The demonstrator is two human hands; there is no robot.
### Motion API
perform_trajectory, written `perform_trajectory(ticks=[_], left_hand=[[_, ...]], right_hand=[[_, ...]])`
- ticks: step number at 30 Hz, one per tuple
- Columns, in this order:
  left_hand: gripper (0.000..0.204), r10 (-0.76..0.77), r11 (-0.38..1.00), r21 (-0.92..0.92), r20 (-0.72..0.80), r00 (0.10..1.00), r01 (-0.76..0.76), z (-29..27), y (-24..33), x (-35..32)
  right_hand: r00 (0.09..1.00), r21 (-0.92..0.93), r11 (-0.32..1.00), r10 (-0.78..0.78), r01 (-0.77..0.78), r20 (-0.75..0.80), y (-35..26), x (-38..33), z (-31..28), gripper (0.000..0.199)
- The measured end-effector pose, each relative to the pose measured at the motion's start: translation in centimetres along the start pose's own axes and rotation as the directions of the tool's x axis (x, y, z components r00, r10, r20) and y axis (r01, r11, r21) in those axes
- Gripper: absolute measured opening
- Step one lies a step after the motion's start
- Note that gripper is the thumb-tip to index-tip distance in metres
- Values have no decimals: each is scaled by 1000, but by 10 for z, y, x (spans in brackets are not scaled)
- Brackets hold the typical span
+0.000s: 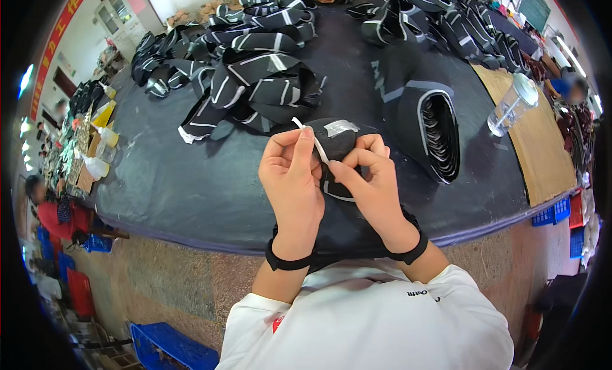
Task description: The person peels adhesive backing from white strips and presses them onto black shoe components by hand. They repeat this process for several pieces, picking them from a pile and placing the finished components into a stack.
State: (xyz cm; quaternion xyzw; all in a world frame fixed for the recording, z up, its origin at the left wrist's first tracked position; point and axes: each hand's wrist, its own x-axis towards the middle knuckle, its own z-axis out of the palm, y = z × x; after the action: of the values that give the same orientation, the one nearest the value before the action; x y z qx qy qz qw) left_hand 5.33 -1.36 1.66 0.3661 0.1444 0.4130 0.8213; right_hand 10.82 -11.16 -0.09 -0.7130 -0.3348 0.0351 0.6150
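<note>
Over the near edge of the table, both hands are closed around a narrow white strip. My left hand pinches it between thumb and fingers close to its upper end. Lower down, the thumb and forefinger of my right hand grip the strip's other end. Just behind and under the fingers is a curved black fabric piece with a silver patch on top and a pale line along its lower edge. My fingers hide part of it, and whether the strip is fixed to it I cannot tell.
A dark table carries a heap of black pieces with white edging, a nested stack and another heap. A clear tumbler stands by cardboard. Bottles line the left; a blue crate sits on the floor.
</note>
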Motion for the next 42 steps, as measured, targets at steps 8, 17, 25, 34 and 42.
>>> perform_trajectory(ticks=[8, 17, 25, 34, 42], left_hand=[[10, -66, 994, -89, -16, 998, 64, -9, 12, 2], [12, -50, 994, -103, -34, 998, 47, -13, 7, 2], [9, 40, 999, 24, -78, 996, -38, -9, -1, -4], [9, 2, 998, -67, -93, 996, -8, -7, -13, -3], [8, -36, 995, -91, -74, 997, 29, -9, -13, -2]], right_hand=[[979, -63, 991, -125, 116, -159, -4, -6, 15, 11], [876, -444, 843, -429, 302, -219, -1, -12, 24, 17], [777, -766, 537, -624, 354, -78, 1, -10, 29, 20], [977, -159, 965, -195, 206, 86, 2, -8, 13, 14], [991, -160, 979, -123, 129, 46, -5, -7, 8, 15]])
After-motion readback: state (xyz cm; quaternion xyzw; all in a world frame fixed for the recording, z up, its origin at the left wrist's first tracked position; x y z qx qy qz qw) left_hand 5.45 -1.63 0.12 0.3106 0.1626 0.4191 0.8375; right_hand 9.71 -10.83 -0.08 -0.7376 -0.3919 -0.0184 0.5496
